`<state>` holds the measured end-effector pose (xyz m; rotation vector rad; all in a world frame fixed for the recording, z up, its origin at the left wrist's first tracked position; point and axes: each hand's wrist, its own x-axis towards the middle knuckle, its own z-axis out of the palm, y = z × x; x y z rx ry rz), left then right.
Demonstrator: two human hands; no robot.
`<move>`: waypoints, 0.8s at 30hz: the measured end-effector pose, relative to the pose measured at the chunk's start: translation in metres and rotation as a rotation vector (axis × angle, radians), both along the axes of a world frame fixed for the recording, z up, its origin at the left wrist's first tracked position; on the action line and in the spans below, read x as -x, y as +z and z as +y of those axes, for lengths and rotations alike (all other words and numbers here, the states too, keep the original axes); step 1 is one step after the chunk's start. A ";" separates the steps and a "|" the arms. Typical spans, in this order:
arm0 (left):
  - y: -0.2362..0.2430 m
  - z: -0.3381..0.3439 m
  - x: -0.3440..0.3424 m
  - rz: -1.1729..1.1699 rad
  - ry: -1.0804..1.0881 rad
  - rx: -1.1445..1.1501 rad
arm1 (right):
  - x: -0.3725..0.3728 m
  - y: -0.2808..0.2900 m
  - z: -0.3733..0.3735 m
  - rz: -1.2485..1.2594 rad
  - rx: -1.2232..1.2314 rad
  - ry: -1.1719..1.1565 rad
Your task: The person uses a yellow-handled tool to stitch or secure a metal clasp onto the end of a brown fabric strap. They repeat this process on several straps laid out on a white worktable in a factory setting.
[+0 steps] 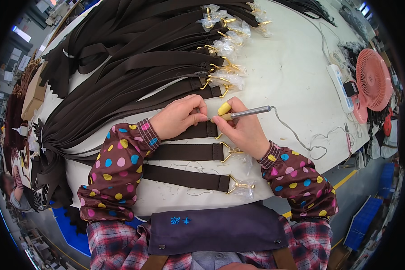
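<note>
My left hand is closed, thumb and fingertips pinched together over the end of a dark brown strap. What lies between those fingertips is too small to make out. My right hand grips a grey pen-shaped corded tool, its tip end pointing left toward the left fingertips. A yellow covering wraps one right fingertip. Nearer me lie two more straps, the middle one and the nearest one. Each ends in gold-coloured hardware, a clasp on the nearest being wrapped in clear plastic.
A large bundle of dark straps spreads over the white table, gathered at the left. Wrapped gold clasps line its right ends. A power strip and pink fan stand right. The tool's cord curls across the tabletop.
</note>
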<state>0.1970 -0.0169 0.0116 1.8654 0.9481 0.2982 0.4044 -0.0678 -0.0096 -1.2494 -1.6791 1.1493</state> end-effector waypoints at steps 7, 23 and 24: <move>-0.004 -0.025 -0.003 0.093 -0.011 -0.394 | -0.011 0.004 -0.008 0.018 -0.086 -0.021; 0.011 -0.076 0.025 0.320 -0.195 -0.568 | -0.036 0.011 -0.040 -0.415 -0.342 0.310; 0.008 -0.074 0.026 0.307 -0.179 -0.575 | -0.035 0.011 -0.040 -0.406 -0.297 0.309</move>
